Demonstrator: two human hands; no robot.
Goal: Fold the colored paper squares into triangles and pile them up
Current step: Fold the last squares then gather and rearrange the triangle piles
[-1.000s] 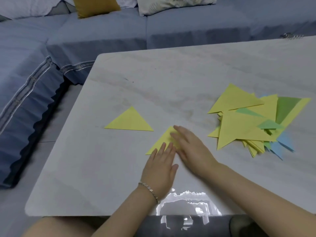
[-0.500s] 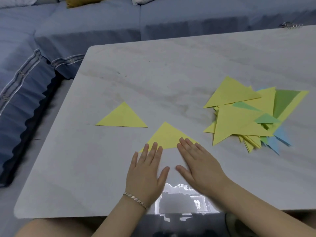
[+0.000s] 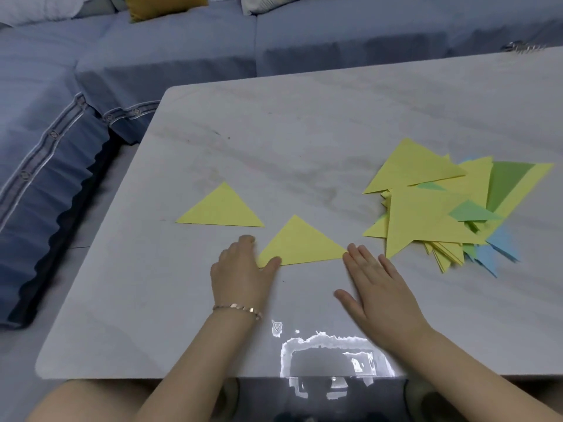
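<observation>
Yellow triangle [image 3: 300,245] lying flat on marble table [image 3: 304,132], fold looking finished. Left hand [image 3: 243,269] curling at its left corner, thumb on paper, seemingly pinching it. Right hand [image 3: 377,281] lying flat, fingers straight, tips touching right corner. Second yellow triangle [image 3: 222,208] sitting just beside (unpiled). Heap of triangles [image 3: 426,214] sprawling at right, already sizeable. No unfolded squares showing; piling these two probably remaining.

A pale marbled desk [image 3: 304,132] fills the middle. A blue-grey sofa [image 3: 182,50] wraps it from 9 to 1 o'clock, with a mustard cushion [image 3: 164,4] and a white cushion [image 3: 298,3] at 12. Grey floor [image 3: 97,208] shows at 9. Glare [image 3: 329,345] sits at 6.
</observation>
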